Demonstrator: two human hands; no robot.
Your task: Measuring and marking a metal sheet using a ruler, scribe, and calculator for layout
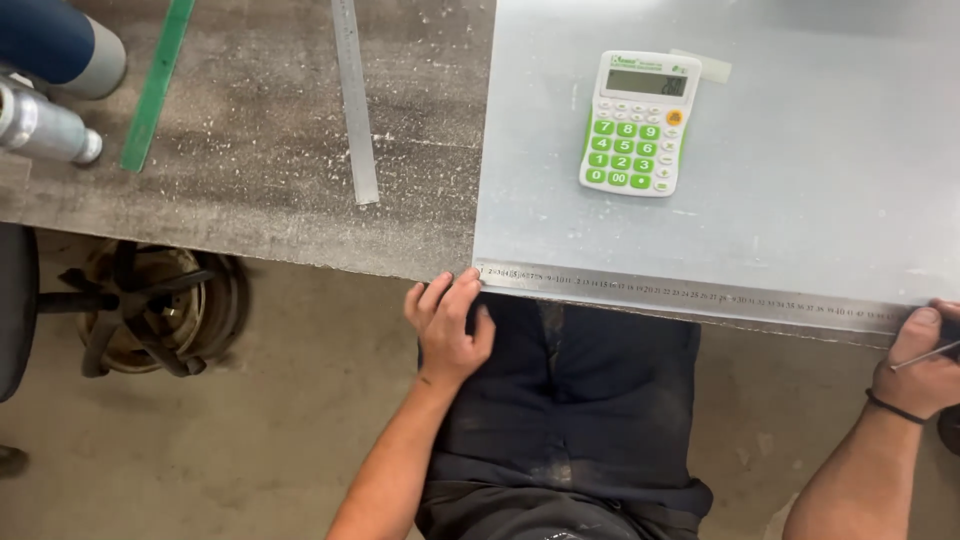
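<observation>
Left hand [447, 322], fingers curled, pins the long steel ruler [690, 296] at the grey metal sheet [800, 180]'s lower edge; right hand [922, 365] pinches a thin scriber [925, 354]. Light pressure could let the ruler slip, skewing marks.

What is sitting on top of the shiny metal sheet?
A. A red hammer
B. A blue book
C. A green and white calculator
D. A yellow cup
C: a green and white calculator lies on the metal sheet, above the long ruler that the left hand and right hand touch at its two ends.
</observation>
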